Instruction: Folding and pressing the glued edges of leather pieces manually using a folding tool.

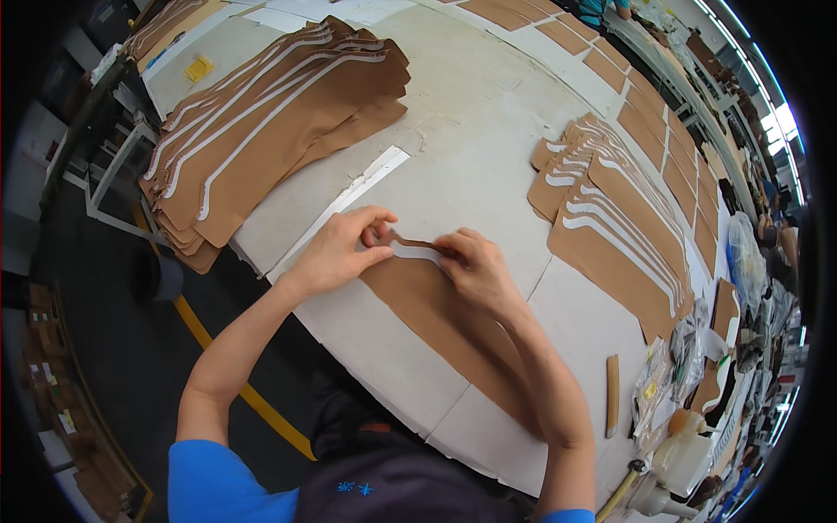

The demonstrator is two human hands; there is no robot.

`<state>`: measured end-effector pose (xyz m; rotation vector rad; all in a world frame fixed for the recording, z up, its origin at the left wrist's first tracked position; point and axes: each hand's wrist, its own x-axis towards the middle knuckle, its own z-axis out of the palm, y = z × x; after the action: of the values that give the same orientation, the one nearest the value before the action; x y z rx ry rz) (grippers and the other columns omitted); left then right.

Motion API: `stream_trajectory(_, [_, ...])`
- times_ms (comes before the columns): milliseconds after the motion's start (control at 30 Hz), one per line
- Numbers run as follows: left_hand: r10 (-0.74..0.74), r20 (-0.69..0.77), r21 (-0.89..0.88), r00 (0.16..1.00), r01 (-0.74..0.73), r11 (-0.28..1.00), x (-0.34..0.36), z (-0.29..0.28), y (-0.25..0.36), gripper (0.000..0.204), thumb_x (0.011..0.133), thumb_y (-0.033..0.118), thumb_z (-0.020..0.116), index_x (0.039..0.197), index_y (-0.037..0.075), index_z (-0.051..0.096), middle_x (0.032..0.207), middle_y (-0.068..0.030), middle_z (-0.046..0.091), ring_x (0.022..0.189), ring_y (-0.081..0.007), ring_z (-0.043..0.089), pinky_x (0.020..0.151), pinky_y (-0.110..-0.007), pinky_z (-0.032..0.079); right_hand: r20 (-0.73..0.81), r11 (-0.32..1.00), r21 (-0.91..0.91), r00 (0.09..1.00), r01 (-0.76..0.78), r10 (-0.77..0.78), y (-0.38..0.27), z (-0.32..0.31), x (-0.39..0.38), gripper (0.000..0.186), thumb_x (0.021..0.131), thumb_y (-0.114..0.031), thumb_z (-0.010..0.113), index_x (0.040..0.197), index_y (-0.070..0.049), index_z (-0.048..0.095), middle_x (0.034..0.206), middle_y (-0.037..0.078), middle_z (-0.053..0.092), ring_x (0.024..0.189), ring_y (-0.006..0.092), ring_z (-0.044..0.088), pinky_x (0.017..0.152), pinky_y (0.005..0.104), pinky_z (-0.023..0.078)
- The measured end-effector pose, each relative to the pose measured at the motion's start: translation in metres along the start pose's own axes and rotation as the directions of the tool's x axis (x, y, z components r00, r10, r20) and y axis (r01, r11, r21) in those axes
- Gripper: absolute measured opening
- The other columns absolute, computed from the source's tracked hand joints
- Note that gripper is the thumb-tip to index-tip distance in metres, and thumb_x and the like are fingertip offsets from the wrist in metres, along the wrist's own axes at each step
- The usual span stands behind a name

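Note:
A brown leather-like panel (436,318) lies lengthwise on the pale table in front of me. A white strip (414,252) runs along its far end. My left hand (336,248) is closed at the left part of that end, thumb and fingers pinching the edge. On the other side my right hand (475,266) grips the same edge, its fingertips curled over it. Between the two hands the brown edge stands slightly raised behind the white strip. My right forearm covers part of the panel's right side.
A stack of brown panels with white strips (296,105) lies at the far left, and another stack (619,218) at the right. A white flat bar (370,179) rests beyond my left hand. A tan stick (612,397), clear plastic bags (654,383) and a white bottle (684,453) sit at the right.

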<state>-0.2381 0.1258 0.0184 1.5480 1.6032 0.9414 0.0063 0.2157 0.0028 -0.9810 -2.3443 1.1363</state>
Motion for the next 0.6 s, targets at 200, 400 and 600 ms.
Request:
stream_trajectory(200, [0.199, -0.087, 0.200, 0.976, -0.178, 0.963, -0.009, 0.015, -0.012, 0.030, 0.089, 0.004, 0.075, 0.118, 0.003, 0.071, 0.099, -0.0063, 0.068, 0.089, -0.0208, 0.065, 0.086, -0.035, 0.052, 0.108, 0.995, 0.033, 0.990, -0.095, 0.091, -0.018, -0.011, 0.010, 0.017, 0.092, -0.008, 0.070, 0.107, -0.003, 0.075, 0.100, 0.009, 0.069, 0.096, 0.0299, 0.061, 0.087, 0.0417, 0.049])
stream_trajectory(400, [0.606, -0.049, 0.604, 0.794, -0.460, 0.651, -0.032, 0.043, -0.012, 0.034, 0.082, 0.011, 0.083, 0.114, 0.003, 0.073, 0.119, -0.0062, 0.067, 0.105, -0.0249, 0.064, 0.090, -0.039, 0.053, -0.040, 0.993, -0.113, 0.998, 0.041, -0.045, -0.007, 0.015, 0.017, 0.009, 0.089, -0.007, 0.076, 0.098, -0.006, 0.075, 0.096, 0.003, 0.067, 0.096, 0.0233, 0.055, 0.091, 0.0375, 0.044])
stream_trajectory(600, [0.561, -0.044, 0.641, 0.827, -0.407, 0.651, -0.030, 0.045, -0.012, 0.047, 0.081, 0.019, 0.085, 0.122, -0.001, 0.072, 0.127, -0.0073, 0.066, 0.115, -0.0237, 0.061, 0.095, -0.039, 0.051, -0.048, 0.998, -0.054, 0.998, 0.041, -0.044, -0.007, 0.017, 0.019, 0.012, 0.088, -0.007, 0.076, 0.098, -0.010, 0.078, 0.098, 0.002, 0.065, 0.100, 0.0243, 0.054, 0.094, 0.0391, 0.038])
